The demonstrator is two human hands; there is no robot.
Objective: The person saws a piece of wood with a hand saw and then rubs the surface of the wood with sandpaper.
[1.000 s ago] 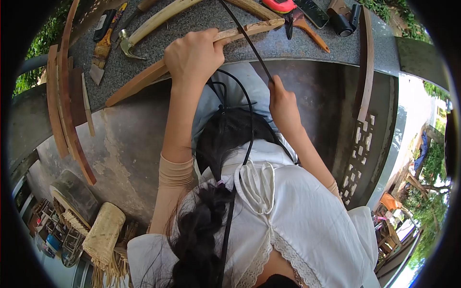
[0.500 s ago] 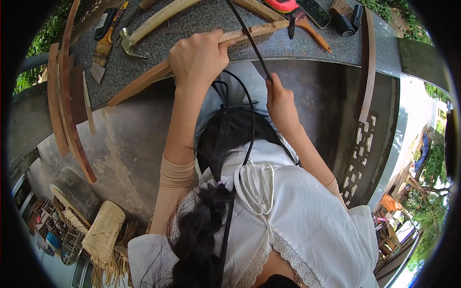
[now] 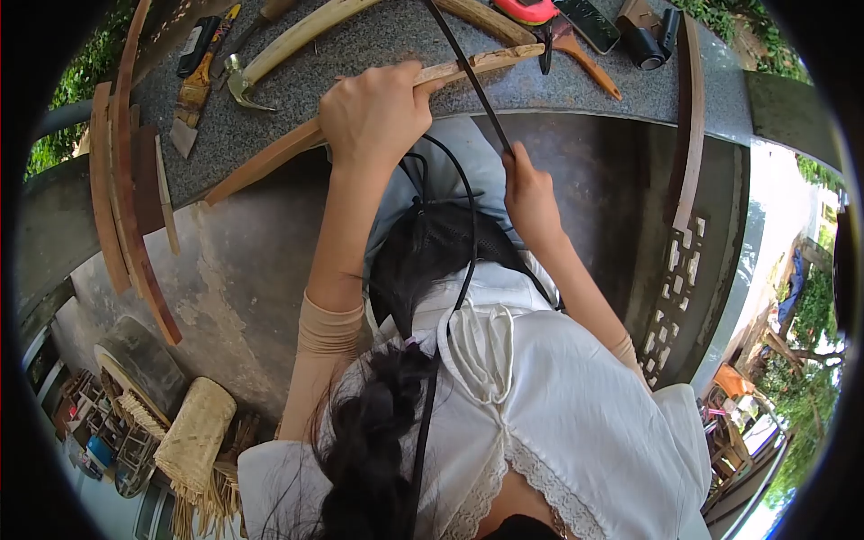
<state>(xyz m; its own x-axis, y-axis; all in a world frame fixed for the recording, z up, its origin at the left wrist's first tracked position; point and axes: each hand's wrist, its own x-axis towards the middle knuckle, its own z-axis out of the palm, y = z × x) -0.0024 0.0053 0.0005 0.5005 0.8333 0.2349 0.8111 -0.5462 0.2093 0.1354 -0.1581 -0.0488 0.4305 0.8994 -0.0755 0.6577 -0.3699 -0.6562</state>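
My left hand [image 3: 373, 117] is wrapped around a wooden strip [image 3: 270, 164], pressing it at the granite table's near edge. The strip slants up to the right, and its far end looks rough and pale. In my right hand [image 3: 531, 198] is the near end of a long, narrow dark bar that looks like a file [image 3: 486, 108]. The bar lies across the strip, to the right of my left hand, and runs on beyond the frame's top edge. My right fingers are closed; its gripped end is hidden in them.
On the granite table [image 3: 360, 45] lie a claw hammer [image 3: 270, 54], a paintbrush [image 3: 192, 94], another brush [image 3: 585, 63], a red tape measure [image 3: 526, 9] and a phone [image 3: 589, 25]. Wooden strips [image 3: 135, 216] overhang the left edge; another strip [image 3: 690, 126] lies at right.
My right hand has drawn slightly back toward me and to the right with the dark bar. The wooden strip and my left hand have shifted a little to the right.
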